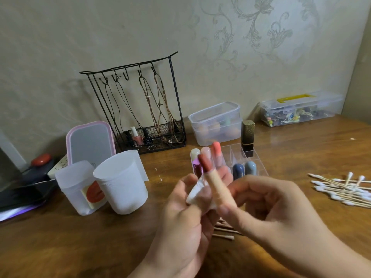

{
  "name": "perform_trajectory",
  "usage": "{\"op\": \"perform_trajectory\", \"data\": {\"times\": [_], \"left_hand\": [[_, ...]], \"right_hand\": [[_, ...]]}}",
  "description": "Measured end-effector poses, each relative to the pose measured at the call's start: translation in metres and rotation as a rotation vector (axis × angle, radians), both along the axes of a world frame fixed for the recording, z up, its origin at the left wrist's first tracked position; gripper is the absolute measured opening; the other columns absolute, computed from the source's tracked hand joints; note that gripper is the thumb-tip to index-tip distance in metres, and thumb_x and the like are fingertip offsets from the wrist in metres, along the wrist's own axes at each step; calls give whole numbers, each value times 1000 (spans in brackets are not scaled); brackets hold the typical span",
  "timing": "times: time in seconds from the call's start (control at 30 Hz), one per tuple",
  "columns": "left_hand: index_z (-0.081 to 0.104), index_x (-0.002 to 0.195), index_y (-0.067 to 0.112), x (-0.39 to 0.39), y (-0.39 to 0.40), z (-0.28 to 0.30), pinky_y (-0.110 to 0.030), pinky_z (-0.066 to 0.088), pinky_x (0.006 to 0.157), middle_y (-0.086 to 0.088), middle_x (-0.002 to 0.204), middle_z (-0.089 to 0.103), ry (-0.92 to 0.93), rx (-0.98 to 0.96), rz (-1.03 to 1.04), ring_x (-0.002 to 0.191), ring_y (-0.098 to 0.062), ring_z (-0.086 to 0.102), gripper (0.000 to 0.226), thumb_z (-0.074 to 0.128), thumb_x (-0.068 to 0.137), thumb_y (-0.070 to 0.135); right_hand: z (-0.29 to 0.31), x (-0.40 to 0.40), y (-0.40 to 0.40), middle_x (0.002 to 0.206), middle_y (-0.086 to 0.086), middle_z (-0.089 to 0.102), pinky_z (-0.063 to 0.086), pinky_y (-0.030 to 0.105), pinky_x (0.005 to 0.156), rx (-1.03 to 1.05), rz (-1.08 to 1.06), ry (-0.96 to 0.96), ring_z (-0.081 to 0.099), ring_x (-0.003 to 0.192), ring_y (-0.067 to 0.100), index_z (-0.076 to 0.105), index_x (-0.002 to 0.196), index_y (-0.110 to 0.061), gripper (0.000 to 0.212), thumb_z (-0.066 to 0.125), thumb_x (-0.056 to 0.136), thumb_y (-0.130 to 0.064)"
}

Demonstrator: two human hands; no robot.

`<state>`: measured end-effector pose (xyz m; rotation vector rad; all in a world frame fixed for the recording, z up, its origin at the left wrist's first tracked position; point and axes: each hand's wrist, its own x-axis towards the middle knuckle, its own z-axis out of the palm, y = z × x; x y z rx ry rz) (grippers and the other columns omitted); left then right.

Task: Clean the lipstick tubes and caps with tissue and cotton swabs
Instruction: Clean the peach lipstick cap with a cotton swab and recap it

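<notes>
A brown wooden table [84,243] stands against a pale wall with a scrolled floral pattern. The landmark is the clear acrylic compartment organiser [236,155] near the table's middle. Left of it stand two translucent white plastic cups [122,183], and behind those a pink-rimmed mirror [90,143] and a black wire jewellery rack [140,109]. Behind the organiser sit two clear lidded boxes [216,123]; a black-and-gold lipstick tube [248,135] stands at its back edge. Right of it lies a heap of wooden cotton swabs [341,189].

Just in front of the organiser, the right hand [267,203] pinches an open beige lipstick tube [219,189] with a dark red bullet, tilted. The left hand [184,217] pinches a folded white tissue [197,192] against it.
</notes>
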<state>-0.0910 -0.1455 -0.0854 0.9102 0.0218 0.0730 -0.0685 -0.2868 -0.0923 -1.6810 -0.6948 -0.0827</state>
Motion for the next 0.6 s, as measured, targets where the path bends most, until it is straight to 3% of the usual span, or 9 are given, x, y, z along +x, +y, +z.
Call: {"op": "perform_trajectory", "data": {"times": [0.07,0.1,0.23,0.33,0.43,0.5,0.6], "left_hand": [[63,108,3,1,1,-3,-33,59,75,-16,104,72,-24,150,22,99,-29,69,29,57,80,-1],[67,103,4,1,2,-3,-33,60,72,-15,100,73,-22,184,34,95,-28,71,27,57,79,-3],[72,94,3,-1,5,-1,-30,58,57,-21,96,73,21,107,-24,83,-30,72,21,56,80,2],[76,82,1,-3,5,1,-38,61,66,-24,94,72,16,24,-68,80,-34,72,22,57,74,9],[71,103,-2,-2,10,2,-41,55,83,-27,110,67,31,-111,-178,101,-38,67,31,60,84,20],[67,113,0,-2,13,-1,-41,53,90,-26,121,62,3,-143,-266,114,-38,60,40,59,81,23],[66,118,5,1,12,-6,-35,55,84,-22,128,60,-99,-91,-285,117,-36,58,35,62,83,11]], "right_hand": [[-2,-1,1,68,-2,71,27,17,43,-56,31,-14,38,44,4,71,85,-25,20,77,71,-38],[-3,-1,1,69,-4,72,27,17,43,-73,21,-31,38,44,3,71,86,-26,21,77,72,-40],[-3,3,0,69,-4,71,29,14,43,-47,-76,-42,38,43,2,72,84,-28,19,77,72,-42],[-3,6,-2,66,-8,68,31,17,43,-64,-154,-69,38,42,3,70,83,-32,14,80,75,-37],[-2,7,-5,65,-7,65,30,19,42,-56,-193,-117,38,42,4,70,81,-27,19,78,76,-44],[0,5,-6,64,-5,63,29,17,42,-30,-191,-131,37,41,4,71,81,-24,22,78,75,-44],[1,4,-7,58,-7,60,28,16,42,-27,-152,-123,35,40,3,72,79,-23,19,78,75,-40]]}}
